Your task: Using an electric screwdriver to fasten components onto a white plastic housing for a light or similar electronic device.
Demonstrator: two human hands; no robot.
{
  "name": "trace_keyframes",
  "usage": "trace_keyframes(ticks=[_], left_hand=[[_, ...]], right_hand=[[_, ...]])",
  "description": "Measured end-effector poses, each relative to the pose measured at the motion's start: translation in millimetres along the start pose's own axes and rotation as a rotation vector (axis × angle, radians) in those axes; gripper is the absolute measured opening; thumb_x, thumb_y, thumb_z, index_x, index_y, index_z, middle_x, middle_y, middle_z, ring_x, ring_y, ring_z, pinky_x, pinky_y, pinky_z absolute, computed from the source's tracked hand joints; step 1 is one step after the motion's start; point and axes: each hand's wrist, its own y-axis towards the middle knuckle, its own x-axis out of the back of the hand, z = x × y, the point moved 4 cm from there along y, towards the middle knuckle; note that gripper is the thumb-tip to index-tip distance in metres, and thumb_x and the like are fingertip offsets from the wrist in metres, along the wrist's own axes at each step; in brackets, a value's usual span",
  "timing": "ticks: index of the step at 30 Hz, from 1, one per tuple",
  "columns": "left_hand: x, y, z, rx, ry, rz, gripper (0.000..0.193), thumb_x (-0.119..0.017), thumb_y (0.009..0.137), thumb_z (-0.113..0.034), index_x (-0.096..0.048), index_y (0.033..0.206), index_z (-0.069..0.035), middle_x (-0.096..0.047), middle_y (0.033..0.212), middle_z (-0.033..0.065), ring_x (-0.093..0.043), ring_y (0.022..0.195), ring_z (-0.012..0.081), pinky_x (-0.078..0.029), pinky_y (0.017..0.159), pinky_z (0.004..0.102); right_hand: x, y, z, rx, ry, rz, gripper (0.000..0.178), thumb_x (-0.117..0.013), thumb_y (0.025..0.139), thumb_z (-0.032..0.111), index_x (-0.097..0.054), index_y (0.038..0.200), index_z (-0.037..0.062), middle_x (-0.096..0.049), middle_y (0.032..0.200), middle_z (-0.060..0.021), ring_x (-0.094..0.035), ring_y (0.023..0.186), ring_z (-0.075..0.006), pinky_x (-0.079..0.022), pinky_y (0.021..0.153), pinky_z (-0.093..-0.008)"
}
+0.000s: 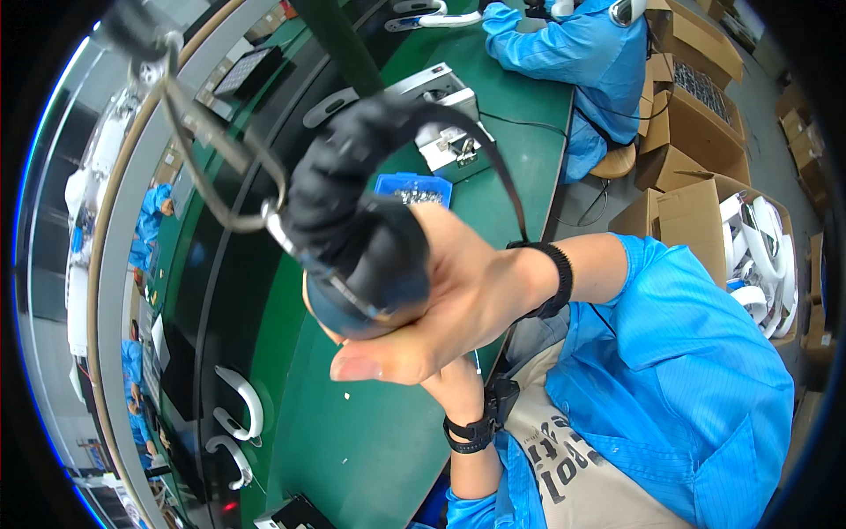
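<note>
The right hand (458, 300) has its grip clamped round a hanging black electric screwdriver (392, 251); from here I can't tell the grip of the half-hidden left hand (455, 389).

a factory assembly workshop: a long green table (352, 458) bearing a blue bin (386, 182) of small shiny parts, a co-worker (577, 66) in a blue smock, and an open cardboard box (692, 225) packed with white curved parts (775, 251).

A bare right hand (467, 295) grips a rounded black tool (385, 260) linked to a bent metal hook (238, 226). The bare left hand (456, 391) is partly hidden behind it.
</note>
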Motion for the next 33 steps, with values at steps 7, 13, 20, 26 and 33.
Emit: trace_keyframes(ticks=[7,13,20,26,33], left_hand=[[-20.7,8.3,-10.2,0.033,-0.153,0.085,0.025,-0.045,0.115,-0.024,-0.043,0.132,-0.006,-0.064,0.084,0.0127,-0.063,0.07,0.0184,-0.053,0.067,0.0323],[-7.5,11.3,-2.4,-0.012,-0.224,0.087,0.021,-0.045,0.115,-0.026,-0.044,0.128,-0.01,-0.06,0.082,0.0124,-0.059,0.067,0.0169,-0.052,0.065,0.0314],[-8.3,9.9,4.2,-0.036,-0.23,0.012,0.021,-0.047,0.113,-0.023,-0.042,0.13,-0.012,-0.06,0.084,0.0122,-0.059,0.065,0.0164,-0.052,0.061,0.0302],[-10.3,10.2,2.5,-0.052,-0.212,0.027,0.023,-0.048,0.111,-0.018,-0.041,0.132,-0.012,-0.061,0.083,0.0131,-0.059,0.063,0.0171,-0.052,0.061,0.0301],[-17.1,10.7,-5.5,0.012,-0.197,0.13,0.024,-0.045,0.112,-0.014,-0.038,0.135,-0.012,-0.062,0.081,0.0134,-0.061,0.062,0.0184,-0.052,0.061,0.0314]], right_hand=[[42.6,-15.9,33.7,0.069,0.133,-0.22,0.02,-0.075,0.098,0.016,-0.06,0.091,0.0032,-0.058,0.074,0.0033,-0.05,0.06,-0.0037,-0.039,0.052,-0.0236],[194.3,-15.2,16.5,0.179,-0.465,-0.533,0.02,-0.064,0.106,0.021,-0.057,0.101,0.0024,-0.059,0.07,-0.0042,-0.054,0.057,-0.0102,-0.044,0.053,-0.0252],[231.3,-13.1,-16.4,0.174,-0.456,-0.52,0.025,-0.075,0.1,0.023,-0.058,0.093,0.0062,-0.059,0.069,0.0014,-0.051,0.055,-0.005,-0.04,0.049,-0.0239],[236.2,-12.3,-26.1,0.064,-0.488,-0.536,0.026,-0.075,0.1,0.025,-0.06,0.09,0.0056,-0.058,0.068,0.0027,-0.051,0.053,-0.0044,-0.039,0.048,-0.0237],[198.1,-28.3,2.3,0.058,-0.365,-0.605,0.032,-0.065,0.105,0.029,-0.057,0.089,0.0028,-0.06,0.067,-0.0031,-0.055,0.053,-0.01,-0.044,0.05,-0.0274]])
